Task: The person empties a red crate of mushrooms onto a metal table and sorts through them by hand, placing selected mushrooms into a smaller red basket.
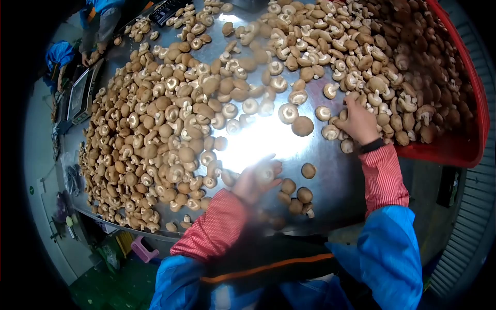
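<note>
Many brown-capped mushrooms (pixel 150 121) lie heaped on the left of a shiny metal table (pixel 330 181). My left hand (pixel 256 181) is palm up near the table's front, fingers curled round a pale mushroom (pixel 265 174). My right hand (pixel 359 121) reaches over the front edge of the right-hand mushroom pile (pixel 356 51), thumb and forefinger bent towards the mushrooms; whether one is between the fingertips is hard to see. Between the two hands lie a few loose mushrooms (pixel 303 126). Several more (pixel 305 195) sit just right of my left hand.
A red crate (pixel 478 113) tipped at the right holds more mushrooms. At the far left stand a scale (pixel 80 95) and a person in blue (pixel 60 54); another person's hands (pixel 93 56) are at the table's far edge. A pink stool (pixel 143 250) is below left.
</note>
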Tool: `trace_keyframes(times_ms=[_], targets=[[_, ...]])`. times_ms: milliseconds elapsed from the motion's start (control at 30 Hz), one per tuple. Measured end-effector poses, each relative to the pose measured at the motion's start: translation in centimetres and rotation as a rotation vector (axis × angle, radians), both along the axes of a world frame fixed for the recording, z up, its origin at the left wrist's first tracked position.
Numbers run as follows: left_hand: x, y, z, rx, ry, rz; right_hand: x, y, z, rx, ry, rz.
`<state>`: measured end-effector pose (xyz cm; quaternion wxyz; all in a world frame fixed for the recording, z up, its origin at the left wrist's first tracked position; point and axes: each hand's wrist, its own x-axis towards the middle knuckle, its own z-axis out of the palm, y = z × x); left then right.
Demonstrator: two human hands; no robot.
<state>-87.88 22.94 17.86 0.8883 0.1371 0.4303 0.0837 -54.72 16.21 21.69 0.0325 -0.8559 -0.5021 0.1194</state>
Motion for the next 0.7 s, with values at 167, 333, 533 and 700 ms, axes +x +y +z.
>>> trace_keyframes(times_ms=[167,333,533,700], targets=[[1.1,-0.4,2.2,-0.064,-0.068,-0.157,-9.3,-1.4,3.4,0.176,0.238,0.077],[1.7,-0.7,2.4,-0.06,-0.076,-0.314,-15.0,-1.8,2.8,0.315,0.583,0.472],[-1.5,-0.8,0.7,-0.098,-0.211,-0.344,-9.5,0.9,0.7,0.391,0.215,0.109],[-3.1,-1.4,0.4,-0.062,-0.307,-0.322,-8.3,3.1,0.1,0.281,-0.114,0.056]])
